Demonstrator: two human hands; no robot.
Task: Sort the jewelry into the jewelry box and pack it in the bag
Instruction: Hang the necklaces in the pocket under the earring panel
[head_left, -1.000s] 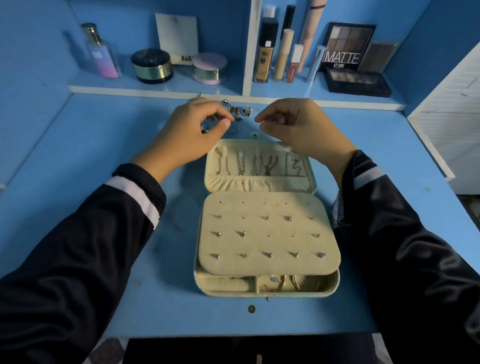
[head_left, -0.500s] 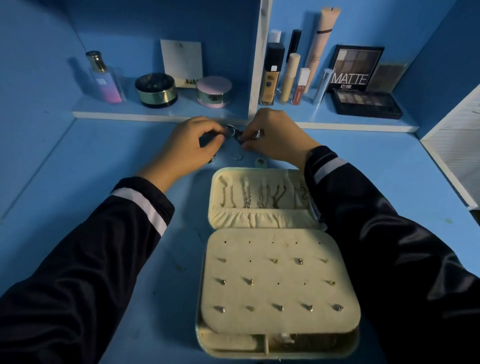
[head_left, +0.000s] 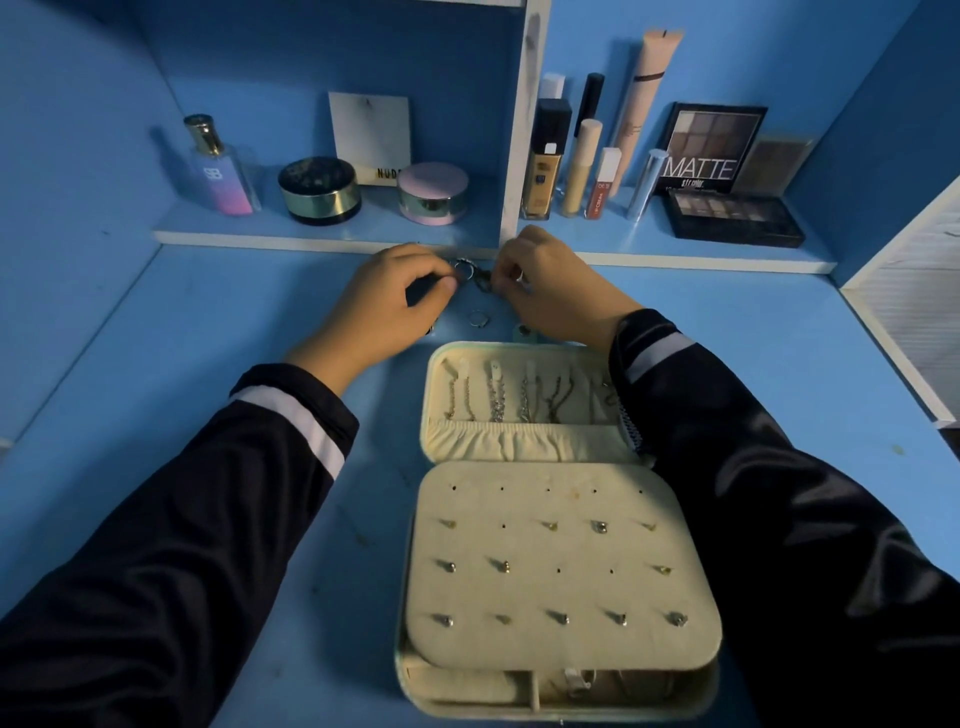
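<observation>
The jewelry box (head_left: 530, 447) is laid open on the table (head_left: 208, 364) at lower centre. Just above it, loose rings (head_left: 470, 273) are pinched from either side by the left hand (head_left: 384, 301) and the right hand (head_left: 550, 291). Behind, on the shelf (head_left: 322, 236), jars (head_left: 319, 190) are ranged at upper left and palettes (head_left: 732, 218) at upper right.

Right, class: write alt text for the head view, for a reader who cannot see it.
The left hand and right hand pinch at loose jewelry on a blue desk beyond an open cream jewelry box holding chains and stud earrings. Cosmetics line the shelf.
</observation>
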